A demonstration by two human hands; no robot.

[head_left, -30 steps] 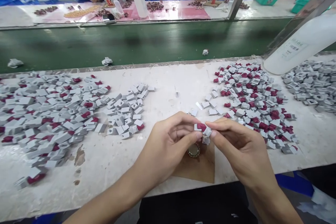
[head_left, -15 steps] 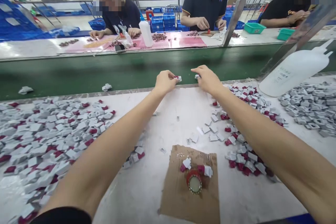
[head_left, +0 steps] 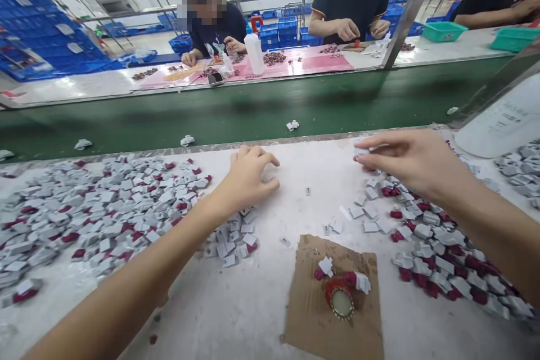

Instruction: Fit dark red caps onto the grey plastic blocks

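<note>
My left hand (head_left: 253, 177) is over the white tabletop with its fingers curved and apart, holding nothing. To the right, my right hand (head_left: 415, 157) has thumb and fingers closed around a small dark red and white piece (head_left: 358, 158), only partly seen at the fingertips. Just below that hand spreads a pile of small grey-white and dark red pieces (head_left: 439, 264). A small grey cluster of pieces (head_left: 232, 239) sits below my left hand. Between the arms, a cardboard sheet (head_left: 312, 315) bears a red, round-mouthed container (head_left: 341, 302) and two red-and-white pieces.
A large pile of pieces (head_left: 118, 208) covers the left side. Beyond the table edge runs a green belt (head_left: 236, 115) with a small white piece (head_left: 292, 125) and others on it. A white bottle (head_left: 502, 118) leans at right. Co-workers sit across, beside green trays (head_left: 442, 31).
My hands have moved apart and back from the belt. The left has let go of the red-and-white piece it pinched. A white piece now lies on the belt ahead; the view has shifted left.
</note>
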